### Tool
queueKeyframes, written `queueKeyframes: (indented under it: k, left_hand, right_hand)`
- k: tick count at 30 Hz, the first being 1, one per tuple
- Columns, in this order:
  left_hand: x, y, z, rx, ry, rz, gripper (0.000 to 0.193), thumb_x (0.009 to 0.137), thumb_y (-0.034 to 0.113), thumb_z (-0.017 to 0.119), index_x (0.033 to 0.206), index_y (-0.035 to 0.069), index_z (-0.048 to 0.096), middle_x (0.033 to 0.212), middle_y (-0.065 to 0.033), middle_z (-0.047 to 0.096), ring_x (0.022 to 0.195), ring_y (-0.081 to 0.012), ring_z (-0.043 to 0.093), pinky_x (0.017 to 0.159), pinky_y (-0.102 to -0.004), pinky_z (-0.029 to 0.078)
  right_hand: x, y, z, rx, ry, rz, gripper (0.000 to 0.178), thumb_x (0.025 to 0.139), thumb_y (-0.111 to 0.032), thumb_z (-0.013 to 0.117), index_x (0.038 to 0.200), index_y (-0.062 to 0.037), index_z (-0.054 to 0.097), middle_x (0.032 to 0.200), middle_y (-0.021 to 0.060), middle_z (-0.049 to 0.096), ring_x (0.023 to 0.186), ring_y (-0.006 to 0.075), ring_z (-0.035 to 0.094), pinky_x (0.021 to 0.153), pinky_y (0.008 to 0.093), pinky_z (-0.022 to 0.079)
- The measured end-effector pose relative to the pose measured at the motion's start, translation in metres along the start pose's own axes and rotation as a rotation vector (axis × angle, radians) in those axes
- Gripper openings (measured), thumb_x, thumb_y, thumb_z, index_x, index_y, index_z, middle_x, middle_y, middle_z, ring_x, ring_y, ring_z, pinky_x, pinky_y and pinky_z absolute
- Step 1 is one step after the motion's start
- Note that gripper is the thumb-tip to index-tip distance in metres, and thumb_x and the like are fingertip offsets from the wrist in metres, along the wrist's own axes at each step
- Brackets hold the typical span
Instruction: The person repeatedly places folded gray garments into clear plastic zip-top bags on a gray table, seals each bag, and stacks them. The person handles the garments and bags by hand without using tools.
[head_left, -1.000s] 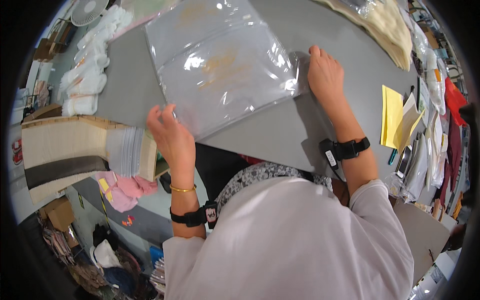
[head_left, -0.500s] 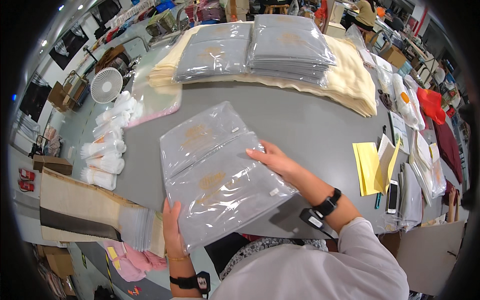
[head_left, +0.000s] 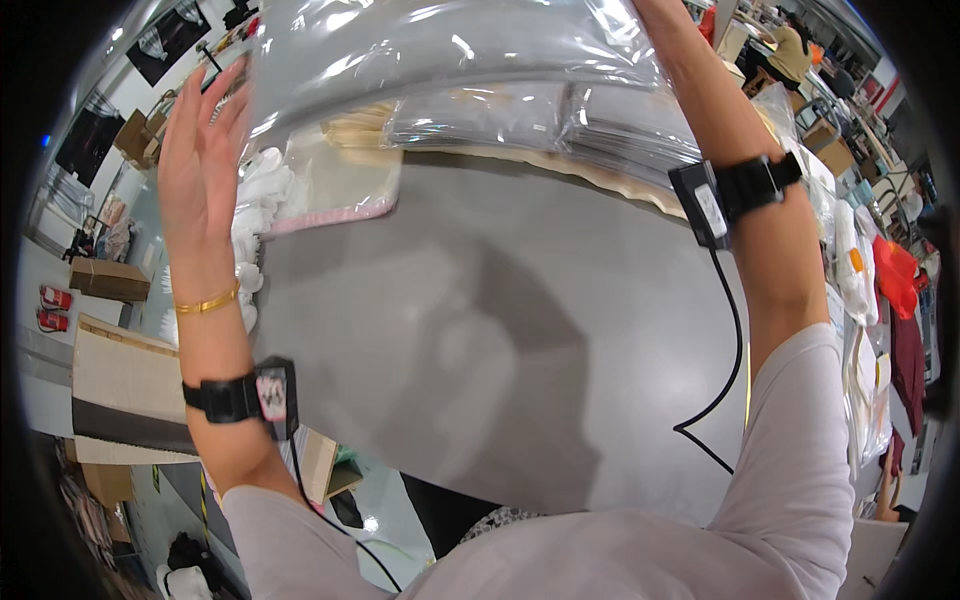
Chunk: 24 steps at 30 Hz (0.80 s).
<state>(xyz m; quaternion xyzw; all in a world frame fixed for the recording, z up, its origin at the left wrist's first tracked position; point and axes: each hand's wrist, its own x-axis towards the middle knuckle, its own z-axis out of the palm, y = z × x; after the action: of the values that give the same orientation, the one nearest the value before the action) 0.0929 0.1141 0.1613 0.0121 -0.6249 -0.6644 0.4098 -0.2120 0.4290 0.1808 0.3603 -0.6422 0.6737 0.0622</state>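
A flat grey packet in shiny clear plastic (head_left: 450, 55) is raised over the far side of the table, partly cut off by the upper edge. My left hand (head_left: 203, 165) is upright at the packet's left edge, fingers stretched out and apart; whether it bears any weight I cannot tell. Along the packet's right side my right forearm reaches up, and the hand itself lies beyond the upper edge. Behind and below the raised packet, stacks of similar grey packets (head_left: 625, 125) rest on cream cloth (head_left: 530, 160).
The grey table (head_left: 420, 260) spreads beneath my arms. A clear plastic sheet with a pink edge (head_left: 345, 205) and white bundles (head_left: 258, 195) lie at the left. Bagged goods (head_left: 848, 245) and a red bag (head_left: 893, 275) line the right side. Cables run from my wrist straps.
The grey packet has gone from above the near table up and away toward the stacks. Both arms have stretched forward, and my left hand's fingers have straightened at its edge.
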Motion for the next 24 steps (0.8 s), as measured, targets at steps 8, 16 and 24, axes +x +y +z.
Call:
queueKeyframes:
  k: [8,16,24]
  left_hand:
    - [-0.163,-0.062,-0.221,0.576,0.352,-0.290,0.035,0.108,0.020,0.056,0.138,0.003,0.059,0.130,-0.0087,0.065,0.101,-0.0177,0.067,0.079,-0.0283,0.055]
    - [-0.438,-0.059,-0.426,0.677,0.914,-0.592,0.034,0.102,0.019,0.064,0.134,0.008,0.062,0.118,-0.0072,0.068,0.089,-0.0172,0.069,0.072,-0.0293,0.058]
    - [-0.516,-0.129,-0.420,1.562,0.481,-0.726,0.028,0.090,0.009,0.068,0.117,0.005,0.067,0.106,-0.0143,0.067,0.096,-0.0322,0.068,0.083,-0.0402,0.055]
  right_hand:
    - [0.044,0.194,0.003,-0.625,-0.110,0.436,0.070,0.083,-0.057,0.080,0.102,0.0093,0.070,0.091,0.0170,0.073,0.070,0.0230,0.070,0.062,0.0390,0.056]
    - [0.058,0.253,-0.007,-1.698,-0.097,-0.581,0.062,0.094,-0.048,0.069,0.140,-0.0069,0.059,0.133,0.0194,0.065,0.127,0.0395,0.058,0.108,0.0490,0.044]
    - [0.032,0.296,-0.007,-1.567,-0.589,-0.606,0.055,0.108,-0.028,0.049,0.161,-0.0188,0.034,0.163,0.0099,0.038,0.149,0.0314,0.037,0.124,0.0442,0.032]
